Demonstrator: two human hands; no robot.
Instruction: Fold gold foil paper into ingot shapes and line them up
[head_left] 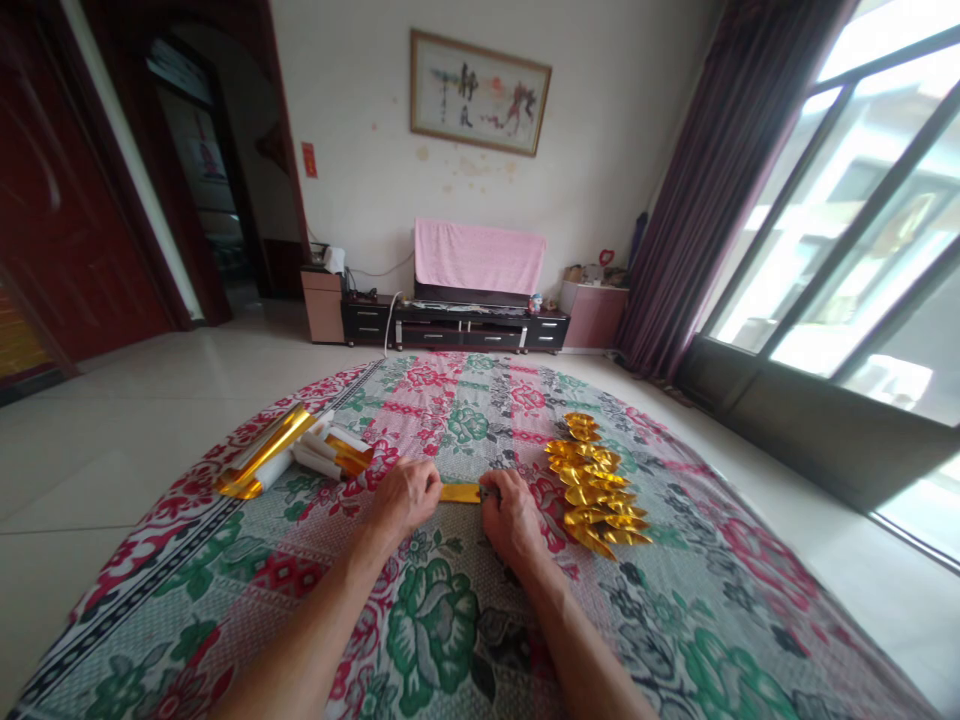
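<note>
At the frame's centre, the left hand (403, 494) and right hand (513, 512) each pinch one end of a gold strip (460, 492), which lies straight between them. Even, gentle tension should best keep it from creasing.

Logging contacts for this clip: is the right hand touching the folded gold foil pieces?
Apart. The head view shows floral cloth between the right hand and the folded gold foil pieces.
</note>
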